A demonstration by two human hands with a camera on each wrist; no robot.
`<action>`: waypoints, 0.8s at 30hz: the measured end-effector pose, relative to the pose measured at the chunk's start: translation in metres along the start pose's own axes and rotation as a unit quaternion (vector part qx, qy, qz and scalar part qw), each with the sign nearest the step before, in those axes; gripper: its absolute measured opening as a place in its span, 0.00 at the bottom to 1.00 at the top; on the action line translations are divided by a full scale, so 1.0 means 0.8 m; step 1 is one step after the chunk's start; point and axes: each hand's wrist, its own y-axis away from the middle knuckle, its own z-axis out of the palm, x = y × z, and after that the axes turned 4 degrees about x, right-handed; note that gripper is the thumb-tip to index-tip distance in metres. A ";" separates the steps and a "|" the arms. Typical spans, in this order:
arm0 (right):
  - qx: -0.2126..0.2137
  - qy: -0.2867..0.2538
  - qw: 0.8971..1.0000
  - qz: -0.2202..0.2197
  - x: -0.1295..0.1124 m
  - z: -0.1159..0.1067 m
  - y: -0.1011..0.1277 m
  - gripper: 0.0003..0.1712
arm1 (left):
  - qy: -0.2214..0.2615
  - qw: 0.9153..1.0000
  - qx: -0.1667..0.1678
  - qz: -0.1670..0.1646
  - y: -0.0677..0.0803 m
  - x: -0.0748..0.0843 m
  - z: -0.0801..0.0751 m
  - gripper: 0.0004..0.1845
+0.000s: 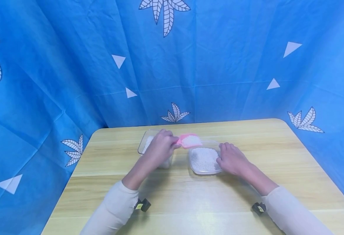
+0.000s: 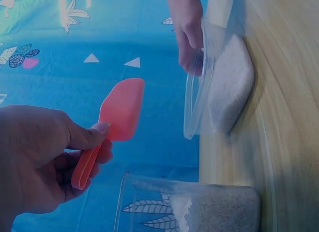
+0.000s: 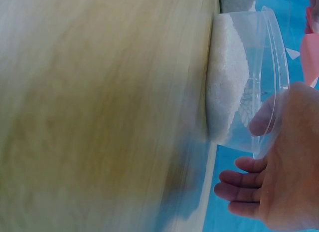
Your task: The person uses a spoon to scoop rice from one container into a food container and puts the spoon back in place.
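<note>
My left hand [image 1: 161, 145] pinches the handle of a pink scoop [image 2: 122, 112] between thumb and fingers. The scoop carries a heap of white, rice-like grains [image 1: 191, 141] and is held in the air over the far left rim of a clear plastic container [image 1: 207, 172]. That container stands on the table, filled partway with the same white grains. At its right side my right hand [image 1: 232, 158] grips the rim, thumb over the inside and fingers outside. Partly hidden behind my left hand and forearm is a second clear container [image 1: 142, 143], also holding white grains.
Both containers stand on a light wooden table [image 1: 186, 202] with rounded far corners. A blue curtain [image 1: 219, 65] with leaf and triangle prints hangs behind and at the sides. Dark wrist cameras [image 1: 142, 205] sit by the white sleeves [image 1: 113, 209].
</note>
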 end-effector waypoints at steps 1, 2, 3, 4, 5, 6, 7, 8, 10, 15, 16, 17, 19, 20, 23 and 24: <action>-0.002 0.000 1.000 0.001 0.000 -0.001 0.000 0.33 | -0.003 1.000 0.000 0.002 0.000 0.001 0.000 0.14; -0.003 -0.001 1.000 0.001 -0.001 -0.001 0.000 0.33 | -0.007 1.000 0.000 0.004 -0.001 0.001 0.001 0.14; -0.004 0.001 1.000 0.002 0.000 -0.001 0.000 0.33 | -0.010 1.000 -0.001 0.006 -0.001 0.001 0.002 0.14; -0.004 0.002 1.000 0.002 0.000 -0.001 0.000 0.33 | -0.013 1.000 0.000 0.008 -0.002 0.002 0.002 0.14; -0.003 0.003 1.000 0.002 0.000 -0.001 0.000 0.33 | -0.017 1.000 0.000 0.011 -0.003 0.002 0.003 0.13; -0.003 0.003 1.000 0.002 0.000 -0.001 -0.001 0.33 | -0.022 1.000 0.000 0.015 -0.004 0.003 0.003 0.13; -0.003 0.004 1.000 0.001 0.000 -0.001 -0.001 0.33 | -0.027 0.999 0.000 0.019 -0.005 0.003 0.004 0.12; -0.002 0.005 1.000 0.001 0.000 -0.001 -0.001 0.33 | -0.034 0.999 0.000 0.022 -0.006 0.004 0.004 0.12; -0.001 0.006 1.000 0.000 0.001 -0.001 -0.001 0.33 | -0.044 0.999 -0.004 0.025 -0.008 0.006 0.005 0.12; 0.000 0.007 1.000 -0.001 0.001 0.000 -0.001 0.33 | -0.070 0.997 -0.020 0.025 -0.014 0.013 0.007 0.12; 0.000 0.007 1.000 -0.001 0.001 0.000 -0.001 0.33 | -0.078 0.996 -0.023 0.028 -0.015 0.014 0.007 0.12; 0.000 0.006 1.000 -0.001 0.002 0.000 -0.001 0.33 | -0.085 0.996 -0.025 0.032 -0.016 0.016 0.007 0.11; 0.000 0.005 1.000 0.000 0.002 0.001 -0.001 0.33 | -0.100 0.994 -0.028 0.042 -0.018 0.018 0.008 0.11; 0.001 0.006 1.000 0.000 0.002 0.002 -0.001 0.33 | -0.107 0.993 -0.028 0.047 -0.019 0.019 0.008 0.11; 0.002 0.005 1.000 0.001 0.003 0.004 -0.002 0.33 | -0.124 0.990 -0.027 0.061 -0.022 0.021 0.010 0.10; 0.002 0.005 1.000 0.000 0.004 0.004 -0.003 0.33 | -0.128 0.989 -0.025 0.064 -0.023 0.021 0.010 0.10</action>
